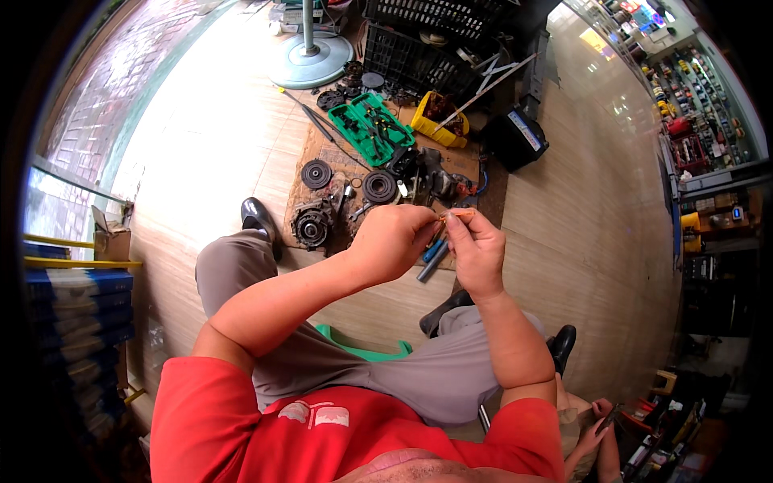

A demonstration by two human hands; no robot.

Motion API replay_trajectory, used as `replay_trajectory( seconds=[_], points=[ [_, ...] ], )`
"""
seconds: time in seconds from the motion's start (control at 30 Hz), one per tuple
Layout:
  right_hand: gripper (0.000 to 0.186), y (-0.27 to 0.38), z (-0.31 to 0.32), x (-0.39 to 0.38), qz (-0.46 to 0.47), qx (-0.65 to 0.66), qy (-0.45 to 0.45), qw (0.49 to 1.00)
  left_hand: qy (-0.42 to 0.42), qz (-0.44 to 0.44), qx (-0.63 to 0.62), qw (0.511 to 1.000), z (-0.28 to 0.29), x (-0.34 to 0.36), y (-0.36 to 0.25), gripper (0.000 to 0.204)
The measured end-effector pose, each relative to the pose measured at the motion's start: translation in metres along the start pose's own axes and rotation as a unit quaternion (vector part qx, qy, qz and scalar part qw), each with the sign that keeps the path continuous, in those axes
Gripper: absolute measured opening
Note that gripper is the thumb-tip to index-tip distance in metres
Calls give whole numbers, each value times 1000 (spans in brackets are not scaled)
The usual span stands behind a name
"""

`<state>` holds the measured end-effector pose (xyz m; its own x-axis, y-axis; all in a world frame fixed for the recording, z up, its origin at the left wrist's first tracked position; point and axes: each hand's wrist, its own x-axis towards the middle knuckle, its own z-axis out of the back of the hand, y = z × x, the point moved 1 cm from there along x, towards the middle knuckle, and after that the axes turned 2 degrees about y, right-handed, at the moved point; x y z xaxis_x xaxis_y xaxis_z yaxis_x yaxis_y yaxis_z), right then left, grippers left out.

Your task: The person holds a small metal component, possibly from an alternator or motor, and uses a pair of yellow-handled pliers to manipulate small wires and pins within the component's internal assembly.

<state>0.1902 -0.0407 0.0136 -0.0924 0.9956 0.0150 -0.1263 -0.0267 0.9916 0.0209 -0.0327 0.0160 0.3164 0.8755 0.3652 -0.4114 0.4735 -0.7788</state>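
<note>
Before one green case (350, 129) and one yellow tub (435, 134), left hand (394, 241) and right hand (480, 253) pinch one orange piece (460, 212)

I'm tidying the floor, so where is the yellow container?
In the head view, the yellow container is in the upper part, right of centre, between the green case and the black box.

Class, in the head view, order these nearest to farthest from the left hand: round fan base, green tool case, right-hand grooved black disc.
1. Grooved black disc: just beyond the left hand.
2. Green tool case: farther ahead, lying open.
3. Round fan base: farthest, ahead and left.
</note>
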Motion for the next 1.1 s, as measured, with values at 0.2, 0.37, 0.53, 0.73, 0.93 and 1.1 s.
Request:
replay_trajectory(
  seconds=[0.2,0.37,0.53,0.73,0.93,1.1],
  points=[
    [10,2,7,2,5,63,38,997,61,102,-220,968,2,1,-4,21],
    [8,13,13,0,25,86,76,993,193,241,-537,785,8,6,0,24],
    [8,17,9,-1,22,79,76,994,214,255,-565,755,6,5,5,23],
    [8,10,8,-1,24,23,37,999,124,193,-294,928,5,4,-2,17],
    [8,11,5,-2,1,39,38,999,10,-11,-54,998,7,2,-8,15],
    [9,12,8,-2,18,42,47,998,162,214,-376,887,11,6,-6,19]
  ],
)
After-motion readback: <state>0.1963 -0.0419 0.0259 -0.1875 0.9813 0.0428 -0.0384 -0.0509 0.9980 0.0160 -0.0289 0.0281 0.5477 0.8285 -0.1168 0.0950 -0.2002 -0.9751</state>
